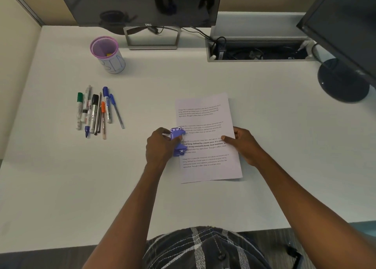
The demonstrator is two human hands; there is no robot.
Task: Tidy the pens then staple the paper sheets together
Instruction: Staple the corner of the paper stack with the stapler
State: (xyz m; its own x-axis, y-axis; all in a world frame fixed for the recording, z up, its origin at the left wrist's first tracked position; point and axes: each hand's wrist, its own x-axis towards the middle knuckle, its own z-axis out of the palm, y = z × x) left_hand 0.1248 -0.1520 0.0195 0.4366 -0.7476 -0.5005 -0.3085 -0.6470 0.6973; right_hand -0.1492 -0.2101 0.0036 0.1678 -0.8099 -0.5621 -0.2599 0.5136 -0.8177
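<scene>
Printed paper sheets (207, 118) lie stacked on the white desk (61, 177), slightly right of centre. My left hand (159, 146) grips a purple stapler (177, 141) whose jaws sit over the stack's left edge, about halfway down. At the right edge, my right hand (243, 145) pinches the sheets with its thumb on top. A loose bunch of several pens and markers (95, 112) lies on the desk to the left. Behind them stands a purple mesh pen cup (106, 53), with only a small yellow thing visible inside.
A Dell monitor (140, 4) on a stand is at the back centre. A second monitor (345, 24) with a round base stands at the back right. An open cable tray (258, 51) with wires is set into the desk behind the sheets.
</scene>
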